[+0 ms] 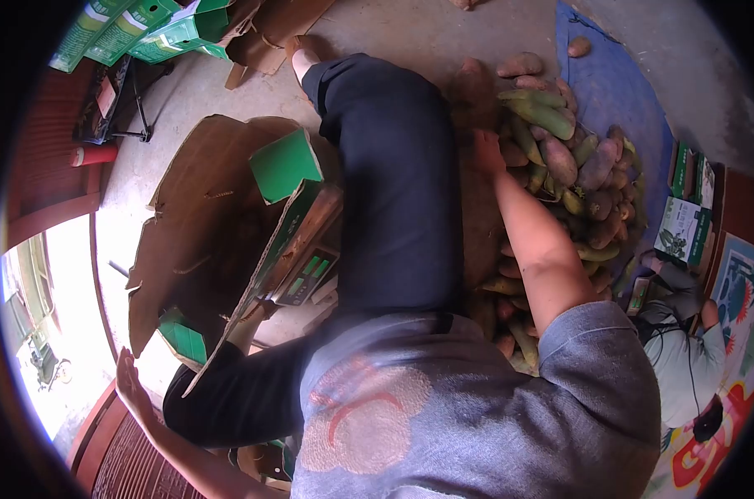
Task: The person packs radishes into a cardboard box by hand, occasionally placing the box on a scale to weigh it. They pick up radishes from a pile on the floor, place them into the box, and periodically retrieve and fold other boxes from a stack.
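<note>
My left hand (129, 384) is at the lower left, fingers stretched out with nothing in them, just beyond the lower corner of a large open cardboard box (171, 179). Over on the right, my right hand (483, 152) reaches to the near edge of a heap of reddish-brown tubers (558, 161) and long green ones (547, 117). Its fingers are dark and blurred beside my leg, so whether they hold anything does not show. The box has green inner flaps (286, 165). A scale with a lit green display (316, 266) sits between the box and my leg.
Under part of the heap lies a blue sheet (614, 87). Green cartons (148, 32) stand at the upper left, and more boxes (683, 226) at the right. Another person (685, 362) crouches at the lower right. A red cylinder (94, 155) lies at the left.
</note>
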Tool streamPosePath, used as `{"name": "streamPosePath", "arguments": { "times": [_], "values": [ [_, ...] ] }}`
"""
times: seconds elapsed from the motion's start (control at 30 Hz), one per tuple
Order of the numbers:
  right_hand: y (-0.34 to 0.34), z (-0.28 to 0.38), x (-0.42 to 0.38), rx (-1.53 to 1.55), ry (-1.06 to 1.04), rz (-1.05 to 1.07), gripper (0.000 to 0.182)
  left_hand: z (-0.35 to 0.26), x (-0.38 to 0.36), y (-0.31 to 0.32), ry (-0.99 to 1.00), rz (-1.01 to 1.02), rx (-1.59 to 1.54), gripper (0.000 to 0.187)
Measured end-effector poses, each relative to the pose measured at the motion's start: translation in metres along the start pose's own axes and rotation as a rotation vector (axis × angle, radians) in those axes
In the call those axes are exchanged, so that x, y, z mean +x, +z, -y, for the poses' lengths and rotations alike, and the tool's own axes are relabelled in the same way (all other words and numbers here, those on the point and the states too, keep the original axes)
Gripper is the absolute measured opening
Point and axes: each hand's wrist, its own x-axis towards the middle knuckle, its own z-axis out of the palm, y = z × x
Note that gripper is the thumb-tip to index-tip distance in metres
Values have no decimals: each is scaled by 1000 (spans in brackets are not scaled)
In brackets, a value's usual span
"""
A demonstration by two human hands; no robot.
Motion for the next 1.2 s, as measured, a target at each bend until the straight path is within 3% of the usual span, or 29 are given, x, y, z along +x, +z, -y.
{"name": "streamPosePath", "arguments": {
  "times": [0.1, 0.2, 0.3, 0.5, 0.6, 0.8, 0.87, 0.97, 1.1, 1.17, 1.2],
  "values": [
    [-2, 15, 19, -170, -34, 67, 48, 27, 1, -1, -103, 89, -71, 44],
    [-23, 34, 25, -216, -7, 168, 48, 14, 0, 2, -98, 75, -128, 42],
    [-29, 34, 31, -211, -22, 181, 51, 22, 5, 0, -103, 75, -190, 40],
    [-13, 36, 33, -388, -311, 160, 54, 26, 13, -2, -126, 73, -212, 41],
    [-9, 31, 36, -434, -291, 126, 62, 21, 13, 0, -157, 64, -216, 42],
    [-25, 33, 43, -478, -196, 330, 86, 24, 3, -3, -217, -2, -262, 39],
    [-43, 45, 37, -452, -170, 331, 84, 25, 1, -4, -237, -16, -299, 39],
    [-13, 18, 37, -309, -82, 252, 78, 4, -6, 2, -250, -47, -283, 39],
    [67, -43, 60, 211, -11, 64, 70, -8, -5, 2, -219, -58, -314, 37],
    [79, -54, 69, 325, 15, 20, 66, -6, -1, 0, -132, -86, -369, 37],
    [49, -35, 68, 164, 169, 24, 63, -14, 1, 1, -81, -122, -361, 37]
  ]
}}
